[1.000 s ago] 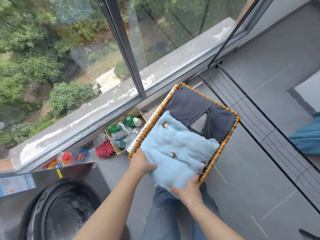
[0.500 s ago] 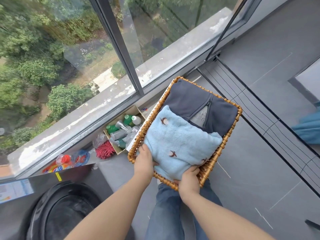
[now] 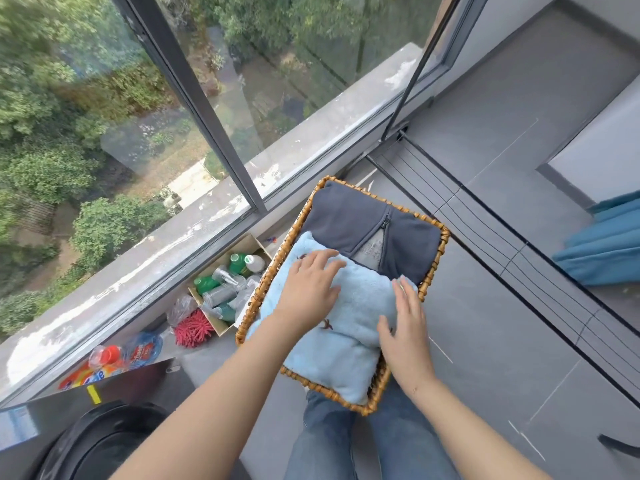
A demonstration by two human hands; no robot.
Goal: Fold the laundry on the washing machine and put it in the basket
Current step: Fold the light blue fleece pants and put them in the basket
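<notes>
A wicker basket [image 3: 434, 263] stands on the grey floor by the window. Inside it lies a folded dark grey zip garment [image 3: 349, 220] at the far end. A folded light blue fleece cloth [image 3: 341, 355] with small brown bird marks lies on top, nearer me. My left hand [image 3: 310, 287] rests flat on the cloth's far left part, fingers straight. My right hand [image 3: 405, 327] lies flat on its right edge, fingers straight and pointing away. The washing machine's dark top and door [image 3: 104, 441] show at the lower left.
A cardboard box of bottles [image 3: 228, 282] and a red mop head [image 3: 192, 329] sit left of the basket, under the window. Detergent packs [image 3: 110, 358] lie further left. A teal cloth [image 3: 609, 247] is at the right edge. My jeans-clad legs [image 3: 346, 441] are below the basket.
The blue cloth went down into the basket. Both hands let go of its near edge and moved forward onto its top, now lying flat.
</notes>
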